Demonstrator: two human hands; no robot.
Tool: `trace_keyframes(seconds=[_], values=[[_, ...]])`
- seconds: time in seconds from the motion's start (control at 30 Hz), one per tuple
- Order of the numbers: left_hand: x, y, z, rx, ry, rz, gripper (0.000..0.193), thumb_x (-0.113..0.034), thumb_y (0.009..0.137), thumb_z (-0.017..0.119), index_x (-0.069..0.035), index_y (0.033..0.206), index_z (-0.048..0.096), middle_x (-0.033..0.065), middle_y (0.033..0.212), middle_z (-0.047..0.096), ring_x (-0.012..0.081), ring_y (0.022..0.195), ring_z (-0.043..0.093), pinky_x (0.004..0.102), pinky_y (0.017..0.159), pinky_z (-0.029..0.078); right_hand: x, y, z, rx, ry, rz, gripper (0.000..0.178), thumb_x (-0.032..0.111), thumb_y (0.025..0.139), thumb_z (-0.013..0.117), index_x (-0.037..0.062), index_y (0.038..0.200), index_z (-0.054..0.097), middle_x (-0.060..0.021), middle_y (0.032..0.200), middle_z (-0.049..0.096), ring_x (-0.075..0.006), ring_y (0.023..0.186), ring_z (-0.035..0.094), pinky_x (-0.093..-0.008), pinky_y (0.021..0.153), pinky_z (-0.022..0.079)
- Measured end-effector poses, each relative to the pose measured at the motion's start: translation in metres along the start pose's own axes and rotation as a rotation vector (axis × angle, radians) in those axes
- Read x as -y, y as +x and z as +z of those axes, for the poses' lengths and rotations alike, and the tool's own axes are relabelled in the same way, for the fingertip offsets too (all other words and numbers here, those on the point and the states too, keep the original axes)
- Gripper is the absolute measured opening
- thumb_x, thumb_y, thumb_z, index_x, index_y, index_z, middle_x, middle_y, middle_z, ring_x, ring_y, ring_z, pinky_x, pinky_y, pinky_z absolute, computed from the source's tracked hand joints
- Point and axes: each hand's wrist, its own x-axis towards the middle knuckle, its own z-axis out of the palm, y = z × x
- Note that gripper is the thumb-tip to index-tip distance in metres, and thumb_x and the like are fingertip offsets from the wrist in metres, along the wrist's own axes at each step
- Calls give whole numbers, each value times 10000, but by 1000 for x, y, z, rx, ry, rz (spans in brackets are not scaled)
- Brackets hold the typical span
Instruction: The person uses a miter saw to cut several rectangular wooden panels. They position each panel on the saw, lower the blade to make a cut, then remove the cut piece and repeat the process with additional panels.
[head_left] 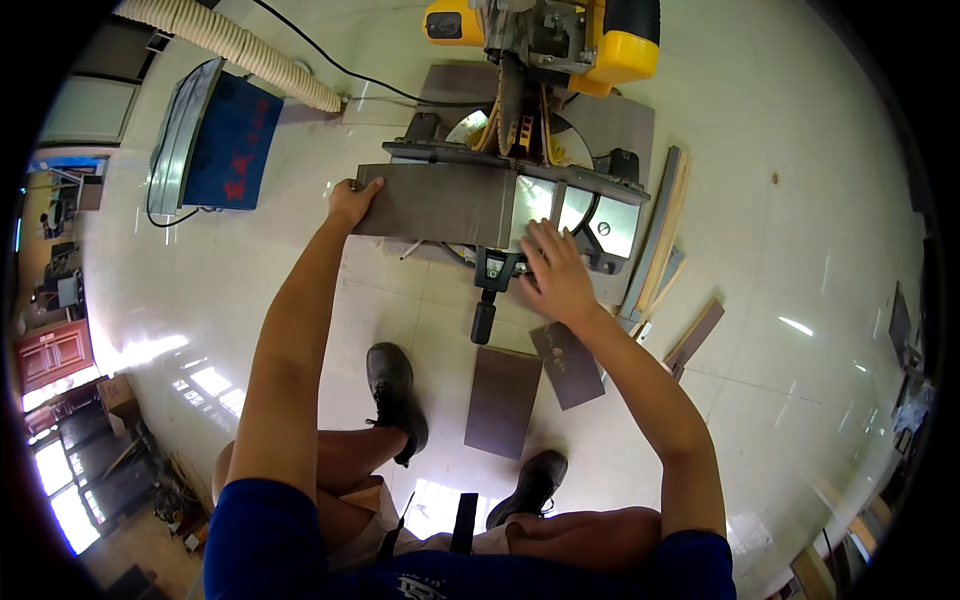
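A grey-brown board (435, 203) lies across the left side of a miter saw's metal base, along its fence (430, 152). My left hand (352, 202) grips the board's left end, thumb on top. The rest of its fingers are partly hidden. My right hand (560, 272) is open, fingers spread, over the front of the shiny saw table (537, 200), just right of the board's cut end and holding nothing. The toothed saw blade (511, 100) stands raised behind the fence, under the yellow saw head (540, 35). A black table handle (484, 318) sticks out toward me.
Two short board pieces (503, 400) lie on the floor between my shoes and the saw. Long wood strips (660, 230) and a narrow offcut (695, 335) lie to the right. At the left stand a blue metal box (232, 145) and a ribbed hose (240, 50). A black cord (340, 70) runs behind.
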Motion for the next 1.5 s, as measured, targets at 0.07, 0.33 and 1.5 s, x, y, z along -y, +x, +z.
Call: trace_keyframes(seconds=[0.07, 0.33, 1.5], values=[[3, 7, -5, 91, 24, 12, 790, -634, 715, 716, 66, 1072, 637, 246, 1028, 675, 355, 949, 669, 400, 834, 529, 11, 14, 4, 27, -18, 2, 662, 233, 747, 736, -34, 1294, 476, -219, 1421, 397, -384, 1347, 365, -507, 1121, 301], [14, 28, -13, 258, -90, 177, 755, -583, 741, 735, 64, 1102, 587, 277, 1042, 648, 361, 975, 652, 401, 855, 514, 28, 34, 40, 76, -34, 209, 770, 254, 766, 761, -105, 1342, 398, -278, 1425, 379, -406, 1355, 350, -467, 1131, 303], [-8, 30, -12, 211, -45, 155, 666, -511, 775, 750, 52, 1092, 588, 212, 1014, 666, 264, 901, 665, 360, 771, 540, 15, 43, 56, -84, -90, 243, 545, 239, 758, 754, -12, 1213, 588, -192, 1283, 555, -326, 1246, 493, -382, 1010, 440]])
